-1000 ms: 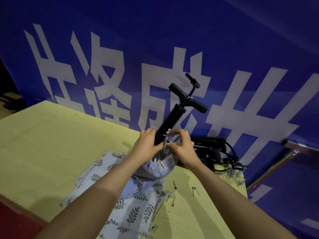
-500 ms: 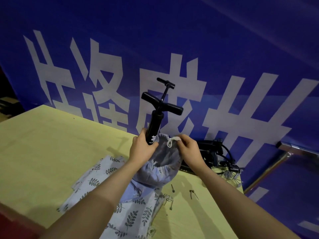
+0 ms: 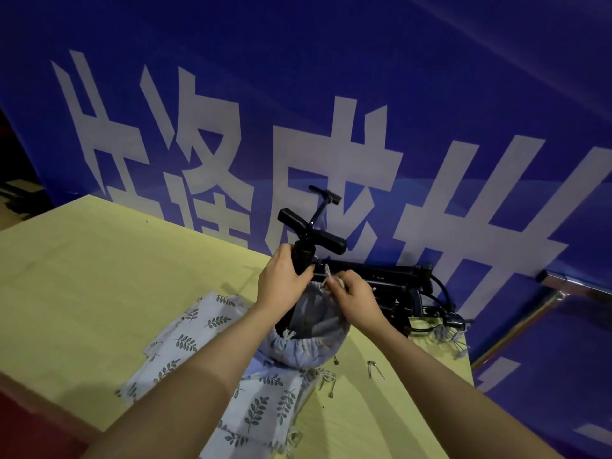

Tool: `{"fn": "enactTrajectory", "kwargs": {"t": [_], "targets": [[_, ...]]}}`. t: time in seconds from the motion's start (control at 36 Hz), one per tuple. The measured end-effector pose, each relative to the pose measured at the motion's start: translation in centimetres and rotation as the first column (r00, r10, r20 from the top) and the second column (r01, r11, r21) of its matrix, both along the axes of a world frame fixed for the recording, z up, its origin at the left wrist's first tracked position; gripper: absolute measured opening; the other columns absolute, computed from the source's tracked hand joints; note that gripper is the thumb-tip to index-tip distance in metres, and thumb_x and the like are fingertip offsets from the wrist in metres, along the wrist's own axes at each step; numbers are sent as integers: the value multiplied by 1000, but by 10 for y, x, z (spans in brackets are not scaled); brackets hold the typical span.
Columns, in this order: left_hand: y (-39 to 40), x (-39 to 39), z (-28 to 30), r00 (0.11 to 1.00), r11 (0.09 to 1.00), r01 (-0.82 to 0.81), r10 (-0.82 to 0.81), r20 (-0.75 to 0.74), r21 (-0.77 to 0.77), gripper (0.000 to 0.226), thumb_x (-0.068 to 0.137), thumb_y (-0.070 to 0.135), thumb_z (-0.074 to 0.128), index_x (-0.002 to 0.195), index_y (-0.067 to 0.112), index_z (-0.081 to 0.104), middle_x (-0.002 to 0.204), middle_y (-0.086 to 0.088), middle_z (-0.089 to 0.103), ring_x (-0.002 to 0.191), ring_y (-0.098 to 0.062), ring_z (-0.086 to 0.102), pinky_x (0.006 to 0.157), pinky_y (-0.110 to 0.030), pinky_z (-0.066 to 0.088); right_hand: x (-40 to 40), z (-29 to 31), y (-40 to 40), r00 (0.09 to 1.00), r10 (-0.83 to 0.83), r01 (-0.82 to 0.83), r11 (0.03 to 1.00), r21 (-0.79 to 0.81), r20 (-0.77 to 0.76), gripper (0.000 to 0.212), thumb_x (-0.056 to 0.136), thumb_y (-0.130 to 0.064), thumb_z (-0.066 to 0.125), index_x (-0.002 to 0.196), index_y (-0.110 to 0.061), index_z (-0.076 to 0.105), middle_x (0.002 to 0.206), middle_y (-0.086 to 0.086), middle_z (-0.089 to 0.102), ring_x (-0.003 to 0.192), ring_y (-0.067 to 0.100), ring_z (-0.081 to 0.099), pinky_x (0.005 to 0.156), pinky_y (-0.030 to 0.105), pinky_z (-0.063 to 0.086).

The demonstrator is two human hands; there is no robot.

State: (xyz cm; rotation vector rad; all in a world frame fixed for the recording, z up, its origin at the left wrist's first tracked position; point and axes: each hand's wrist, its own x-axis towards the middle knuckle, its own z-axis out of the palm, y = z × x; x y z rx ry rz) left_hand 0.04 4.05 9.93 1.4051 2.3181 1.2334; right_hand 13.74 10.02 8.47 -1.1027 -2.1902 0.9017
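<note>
You are looking at one black hand pump standing in one grey drawstring bag, a bundle of further pumps too tangled to count, several overlapping leaf-print bags, and at least three loose metal pins.

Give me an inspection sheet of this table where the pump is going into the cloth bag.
Surface: yellow table, no spills seen.
Job's things: black pump stands in the open drawstring bag.
Clutter: leaf-print cloth pile under the arms; small metal pins beside the bag; spare pumps behind.
Hands: left hand grips the pump barrel; right hand pinches the drawstring.
Cables: black hoses by the spare pumps.
Surroundings: blue banner with white characters.
</note>
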Motion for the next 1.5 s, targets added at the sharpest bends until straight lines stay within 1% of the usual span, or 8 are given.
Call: {"fn": "enactTrajectory", "kwargs": {"t": [0.11,0.22,0.39,0.64,0.81,1.0,1.25,1.5], "targets": [[-3,0,0,993,997,15,-23,114,74,58,84,23,68,128,13,32,115,-9,61,99,-29,63,72,-36,52,6,7,5,972,-78,45,988,-150,-222,25,95,-20,54,82,-2,65,86,18,64,79,22,59,73,33,46],[-3,1,7,995,987,34,-48,86,160,84,82,12,68,142,22,9,134,-10,50,94,-28,66,70,-34,56,9,17,8,917,-161,15,929,-370,-366,22,96,-13,49,87,0,64,85,8,67,81,12,62,70,13,47],[-5,1,21,982,968,183,-172,-80,174,92,81,4,63,143,45,9,136,-2,41,81,-21,62,60,-33,55,3,36,15,860,-217,-21,890,-456,-462,21,91,-6,48,75,-5,61,75,7,60,76,19,56,82,33,44],[6,-3,48,964,943,265,-260,-51,202,59,83,5,57,128,36,36,117,0,41,93,-28,57,73,-47,54,-7,65,16,868,-220,172,974,-147,-446,21,94,-17,56,73,-12,52,68,4,53,63,17,49,64,37,46],[12,-5,78,950,903,305,-312,-27,303,50,85,6,57,124,33,41,115,-3,44,97,-21,53,79,-30,45,-13,101,16,839,-182,216,976,6,-512,24,92,-14,56,69,-18,52,65,-3,54,58,16,51,56,29,44],[16,-1,88,934,899,355,-354,-52,255,51,85,6,59,123,34,41,117,0,44,99,-16,51,81,-29,45,-13,126,18,816,-177,249,967,59,-551,22,91,-15,57,70,-17,53,64,1,54,57,22,51,58,51,53],[10,-5,66,930,922,364,-369,13,130,45,86,4,55,120,31,42,115,-5,46,100,-25,53,77,-31,45,-12,142,14,804,-107,240,958,155,-585,3,92,-8,54,91,-10,56,59,-4,46,47,-1,43,49,10,38],[0,-9,47,903,932,314,-352,-247,-178,59,80,59,57,125,28,36,154,-2,1,144,-30,7,116,-48,16,-22,136,16,857,-165,204,979,27,-488,51,95,-37,52,57,-3,56,52,7,58,57,27,59,54,32,46]]}}
